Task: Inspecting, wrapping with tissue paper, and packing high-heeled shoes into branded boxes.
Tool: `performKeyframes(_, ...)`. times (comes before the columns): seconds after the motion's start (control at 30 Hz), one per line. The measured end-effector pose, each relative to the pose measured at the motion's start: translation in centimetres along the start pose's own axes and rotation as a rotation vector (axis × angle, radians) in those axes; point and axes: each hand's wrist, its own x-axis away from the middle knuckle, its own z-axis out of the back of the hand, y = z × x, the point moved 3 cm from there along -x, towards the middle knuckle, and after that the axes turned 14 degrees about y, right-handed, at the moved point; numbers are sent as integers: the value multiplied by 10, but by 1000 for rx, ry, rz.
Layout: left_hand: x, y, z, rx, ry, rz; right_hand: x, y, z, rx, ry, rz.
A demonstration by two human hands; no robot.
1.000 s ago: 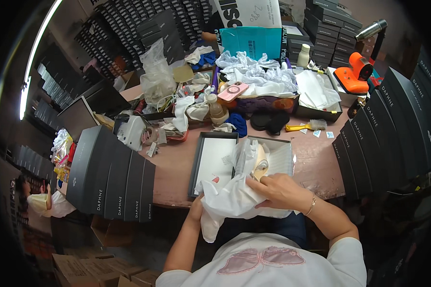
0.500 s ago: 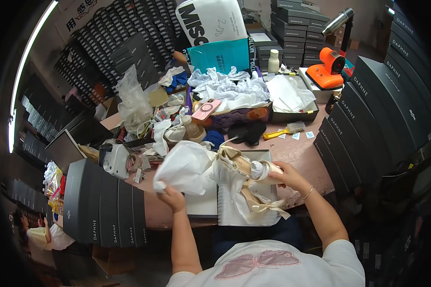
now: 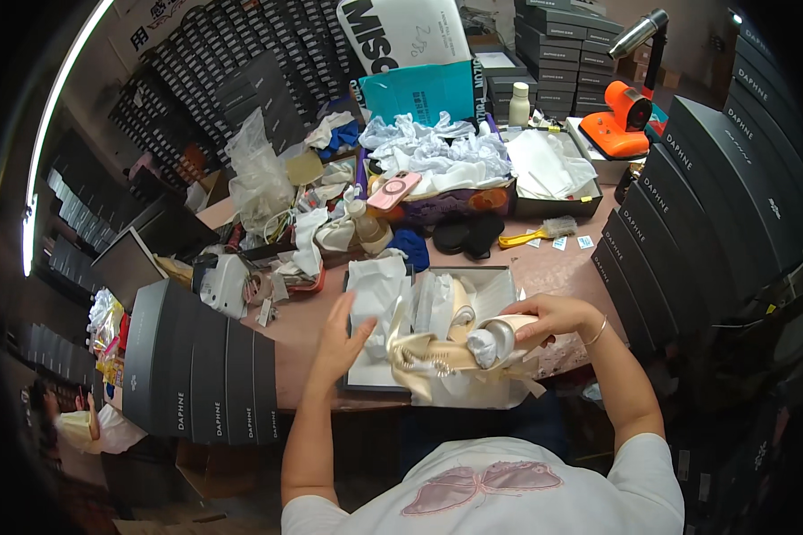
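Observation:
My right hand [image 3: 553, 319] is closed round one end of a cream sandal [image 3: 455, 355]. The sandal has a satin bow and a row of rhinestones, and a wad of white paper is stuffed in it. It hangs tilted over an open shoebox [image 3: 492, 283]. Inside the box, a second cream shoe [image 3: 459, 299] lies partly hidden beside translucent wrapping. My left hand [image 3: 337, 343], empty with fingers apart, is beside a crumpled sheet of white tissue paper [image 3: 377, 299]. That sheet lies in the dark-edged box half [image 3: 379, 385] to the left.
Stacks of dark shoeboxes stand at left [image 3: 196, 374] and right [image 3: 687, 205]. Behind lie a yellow-handled brush [image 3: 526, 239], black pads [image 3: 468, 236], a pink phone [image 3: 393, 190] and a carton of white paper [image 3: 433, 152]. A white device [image 3: 220, 283] sits left.
My left hand has let go of the white tissue paper, which now lies in the left box half. My right hand has lifted one sandal, and its bow end has swung left.

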Motion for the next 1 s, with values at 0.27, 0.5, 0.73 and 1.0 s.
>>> performKeyframes(0.27,116,30,-139,1689,-604,1018,-32,-73,-88,690,242,892)
performKeyframes(0.5,133,46,-127,1603,206,990,-2,-27,-173,553,372,628)
performKeyframes(0.73,124,36,-116,1580,10,910,-3,-26,-109,599,827,701)
performKeyframes(1.0,129,64,-134,1696,140,996,-24,-23,-157,793,594,1012)
